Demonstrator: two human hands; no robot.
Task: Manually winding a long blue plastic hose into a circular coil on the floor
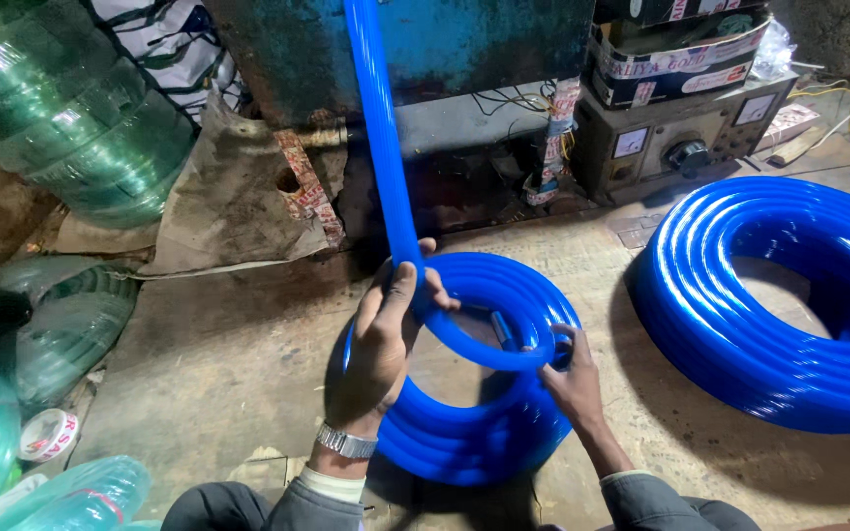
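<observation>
Left hand [381,344] wrapping around blue hose [386,147] at 10 o'clock of small coil [474,433]; right hand [571,379] pinching coil's 3 o'clock edge. Keep feeding hose flat onto top loop, grip firm, avoiding kinks. Large coil [769,295] lying apart at 3 o'clock.

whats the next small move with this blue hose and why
Probably lay the loop in the left hand down onto the blue coil. The hose still runs up from that hand, and the right hand steadies the coil's inner edge, so the turn isn't yet seated.
</observation>
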